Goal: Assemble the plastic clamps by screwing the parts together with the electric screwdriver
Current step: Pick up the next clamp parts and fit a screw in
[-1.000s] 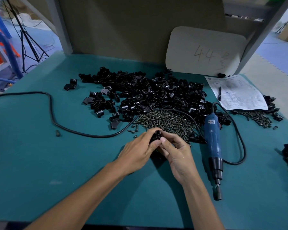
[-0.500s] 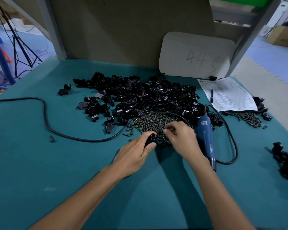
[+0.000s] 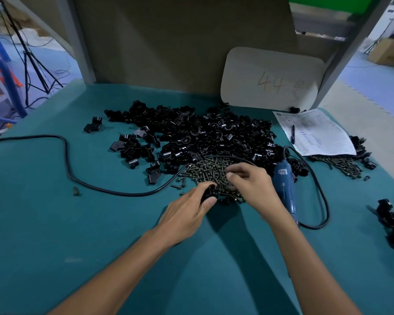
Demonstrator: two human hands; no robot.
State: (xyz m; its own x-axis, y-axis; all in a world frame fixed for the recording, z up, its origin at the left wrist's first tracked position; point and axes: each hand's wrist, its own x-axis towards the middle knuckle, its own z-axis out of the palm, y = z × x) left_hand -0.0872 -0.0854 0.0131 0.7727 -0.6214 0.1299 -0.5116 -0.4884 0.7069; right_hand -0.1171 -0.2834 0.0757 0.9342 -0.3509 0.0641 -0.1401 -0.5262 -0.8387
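Clamp piece (image 3: 210, 192), black plastic, is gripped in my left hand (image 3: 189, 214), thumb and fingers curled round it, right at the 6 o'clock edge of the screw pile (image 3: 205, 170). Right hand (image 3: 251, 186) is over that pile w/ fingertips (image 3: 229, 176) bent down among the screws; can't tell if it has one pinched. Electric screwdriver (image 3: 282, 180), blue, lies on the table (image 3: 55, 223) just at 3 o'clock of the right hand, and its black cord (image 3: 66, 160) trails off toward 9 o'clock. Heap of loose clamp parts (image 3: 203, 137) sits at 12 o'clock of the screws. Paper sheet (image 3: 316, 133) w/ a pen (image 3: 293, 135) on it is at 2 o'clock, a smaller screw pile (image 3: 341, 162) at its near edge. Whiteboard (image 3: 271, 80) marked "44" leans at the back, approx 1 o'clock. Lone screw (image 3: 76, 190) lies at 9 o'clock, beside the cord.
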